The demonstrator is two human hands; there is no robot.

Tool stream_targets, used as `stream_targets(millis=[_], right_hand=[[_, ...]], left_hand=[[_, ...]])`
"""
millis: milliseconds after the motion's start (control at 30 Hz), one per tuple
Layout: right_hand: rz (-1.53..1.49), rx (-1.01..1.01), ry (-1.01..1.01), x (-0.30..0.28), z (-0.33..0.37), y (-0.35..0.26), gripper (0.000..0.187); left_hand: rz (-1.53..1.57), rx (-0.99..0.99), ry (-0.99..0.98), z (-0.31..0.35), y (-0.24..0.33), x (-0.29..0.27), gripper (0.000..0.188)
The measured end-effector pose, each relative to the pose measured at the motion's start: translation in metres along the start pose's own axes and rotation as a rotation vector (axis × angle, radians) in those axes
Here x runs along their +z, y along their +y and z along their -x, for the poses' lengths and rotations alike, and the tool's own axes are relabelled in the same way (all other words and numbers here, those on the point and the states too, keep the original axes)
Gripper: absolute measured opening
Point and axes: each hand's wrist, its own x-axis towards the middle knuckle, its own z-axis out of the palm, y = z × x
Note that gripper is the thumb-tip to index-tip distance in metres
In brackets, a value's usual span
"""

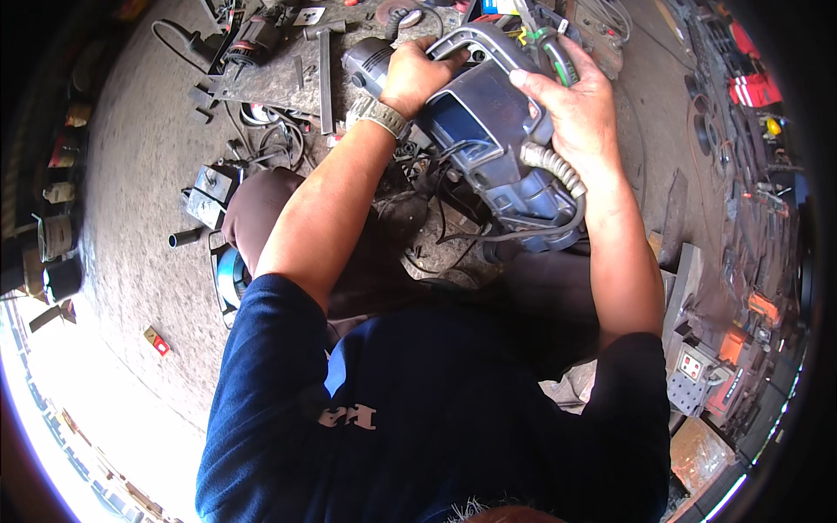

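Note:
I hold a large dark blue and grey power tool [475,118] over my lap, handle end up. My left hand [417,74] grips its upper left side near the grey motor housing, with a woven band on the wrist. My right hand [571,105] wraps the tool's right side next to the ribbed grey cable sleeve [551,166], and a green-handled screwdriver [551,48] sticks up between its fingers. A black cord loops down from the tool toward my knees.
A grey metal plate [283,78] with another power tool [253,39] and a steel bar lies on the concrete floor ahead. Small metal boxes [209,193], cables and a black cylinder [183,237] lie at left. Machines and a socket box [693,370] crowd the right.

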Motion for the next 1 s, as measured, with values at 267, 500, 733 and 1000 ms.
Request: stream_targets(millis=[267, 500, 733, 1000], right_hand=[[0.101, 0.002, -0.121, -0.015, -0.013, 0.009, 0.074], [0.265, -0.014, -0.194, -0.018, -0.008, -0.003, 0.07], [0.349, -0.018, -0.285, -0.025, -0.015, -0.001, 0.064], [0.494, -0.077, -0.282, -0.032, -0.019, 0.006, 0.067]], left_hand=[[0.109, 0.056, 0.155, 0.006, -0.011, 0.016, 0.04], [0.058, 0.058, 0.187, 0.021, -0.01, 0.019, 0.029], [-0.199, 0.114, 0.132, 0.033, 0.006, 0.002, 0.043], [0.093, 0.195, 0.408, 0.065, -0.035, -0.064, 0.031]])
